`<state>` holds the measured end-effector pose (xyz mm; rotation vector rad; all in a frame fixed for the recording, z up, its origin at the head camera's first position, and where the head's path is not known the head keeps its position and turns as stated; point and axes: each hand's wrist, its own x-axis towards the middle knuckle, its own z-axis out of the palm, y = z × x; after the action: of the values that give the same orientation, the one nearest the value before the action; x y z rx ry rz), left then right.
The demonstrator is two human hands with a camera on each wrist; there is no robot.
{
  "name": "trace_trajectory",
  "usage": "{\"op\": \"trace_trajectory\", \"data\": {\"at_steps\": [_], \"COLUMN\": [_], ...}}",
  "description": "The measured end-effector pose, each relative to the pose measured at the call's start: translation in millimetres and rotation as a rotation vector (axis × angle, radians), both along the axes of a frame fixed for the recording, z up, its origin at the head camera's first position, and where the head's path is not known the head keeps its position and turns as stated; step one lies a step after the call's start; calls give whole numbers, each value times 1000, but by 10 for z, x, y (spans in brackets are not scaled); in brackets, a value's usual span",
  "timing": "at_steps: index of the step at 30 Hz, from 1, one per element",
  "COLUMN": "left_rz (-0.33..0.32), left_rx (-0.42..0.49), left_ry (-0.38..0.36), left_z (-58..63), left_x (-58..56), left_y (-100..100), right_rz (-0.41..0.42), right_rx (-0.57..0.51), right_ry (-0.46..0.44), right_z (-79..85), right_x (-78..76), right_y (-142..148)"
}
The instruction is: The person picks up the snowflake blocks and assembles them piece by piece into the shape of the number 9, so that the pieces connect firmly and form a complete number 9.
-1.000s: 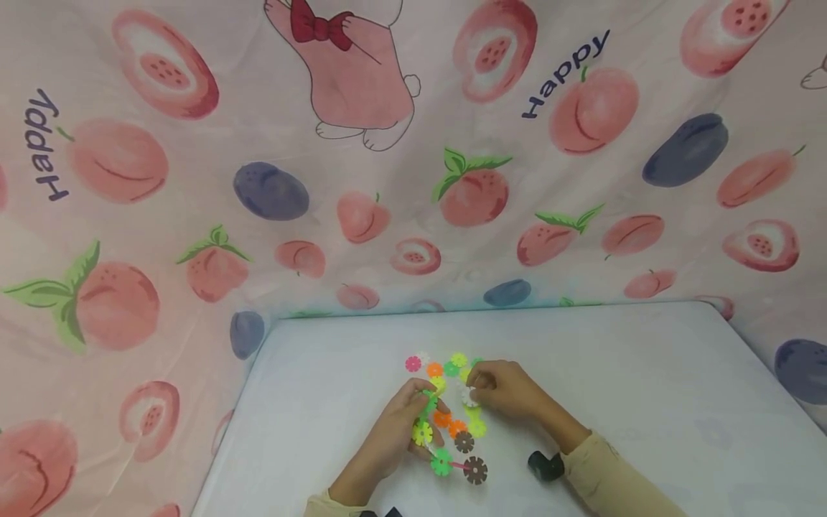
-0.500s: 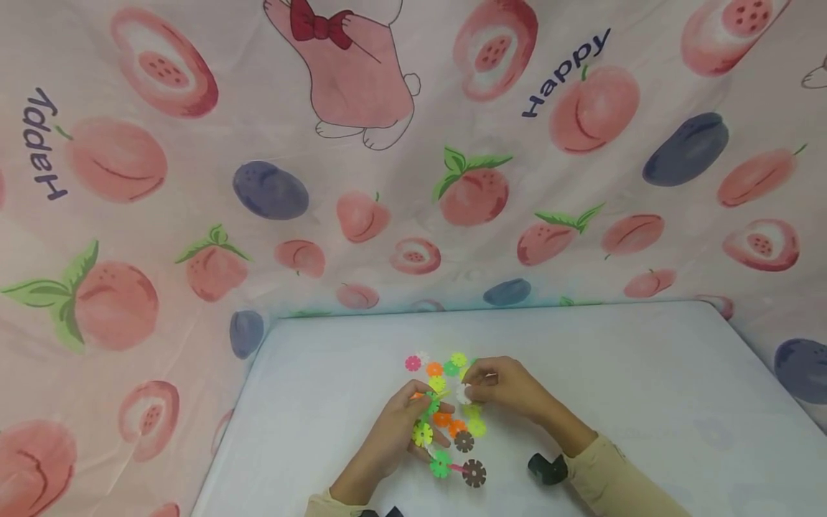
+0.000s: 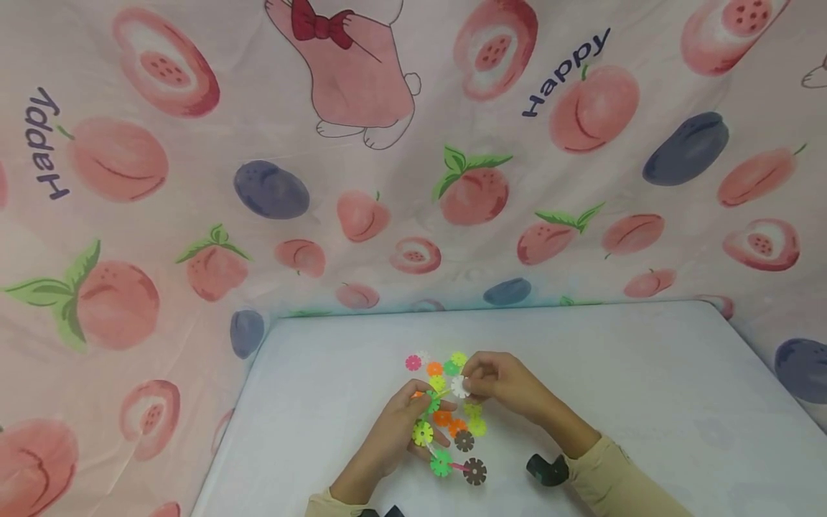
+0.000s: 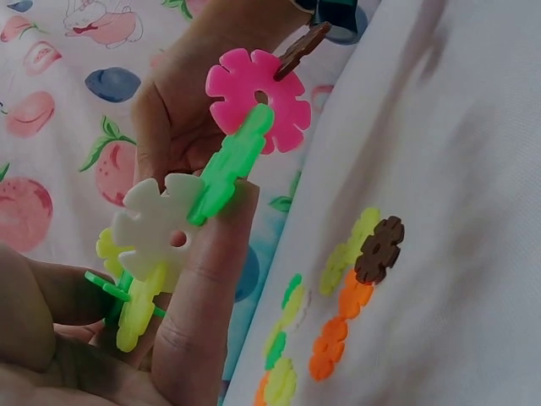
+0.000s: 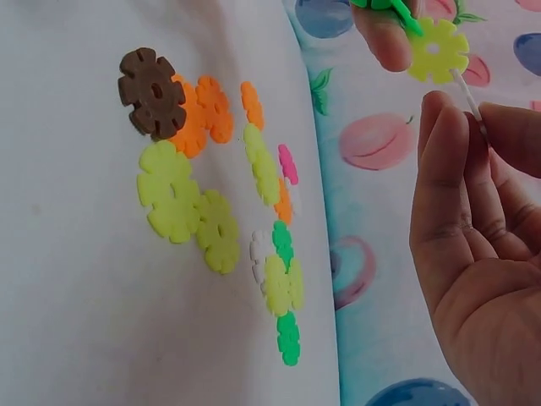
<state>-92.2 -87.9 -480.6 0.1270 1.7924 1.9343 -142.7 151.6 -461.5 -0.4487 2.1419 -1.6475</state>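
Note:
My left hand (image 3: 390,431) holds a chain of slotted flower-shaped plastic discs between thumb and fingers. In the left wrist view, a brown disc (image 4: 303,51), a pink disc (image 4: 292,112), a green disc (image 4: 232,165) and a white disc (image 4: 148,224) of that chain show, slotted at angles to each other. My right hand (image 3: 510,380) pinches another white disc (image 3: 459,386) by its edge. Seen edge-on in the right wrist view, this white disc meets the rim of a yellow disc (image 5: 438,55) at the chain's upper end. My left fingers partly hide the chain's middle.
Loose discs lie on the white table (image 3: 614,380) below and beyond my hands, among them a brown disc (image 5: 152,93), several yellow and orange ones, and a pink disc (image 3: 413,362). A black device (image 3: 547,470) sits at my right wrist. Fruit-patterned cloth (image 3: 388,187) hangs behind.
My right hand has moved left and slightly away from me, bringing the white disc up to the chain's yellow disc. My left hand stays nearly still, its chain shifting only a little.

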Motion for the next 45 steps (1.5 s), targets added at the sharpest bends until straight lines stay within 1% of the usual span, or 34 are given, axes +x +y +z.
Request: {"op": "trace_trajectory", "data": {"at_steps": [7,16,20,26,29,33,39,45], "left_rz": [-17,-15,-19,-38,-39,-33,-34,-39], "left_rx": [-2,-8,30,131,154,158,158,152], "left_ry": [1,10,-25,-100,-124,-132,-122,-115], "left_z": [5,21,14,13,13,18,29,26], "left_x": [2,11,7,-12,-13,-4,-5,-6], "left_y": [-1,3,-2,-13,-22,-27,-27,-27], "right_rz": [-8,-21,-14,-13,-14,-20,-28,-25], "right_rx": [7,34,23,7,2,-10,-23,-29], "right_ry": [3,10,-14,-40,-45,-50,-61,-45], "right_z": [45,57,56,68,76,77,69,68], "right_x": [24,31,26,20,21,18,16,15], "right_y": [-21,-38,-39,-47,-55,-59,-54,-60]}}
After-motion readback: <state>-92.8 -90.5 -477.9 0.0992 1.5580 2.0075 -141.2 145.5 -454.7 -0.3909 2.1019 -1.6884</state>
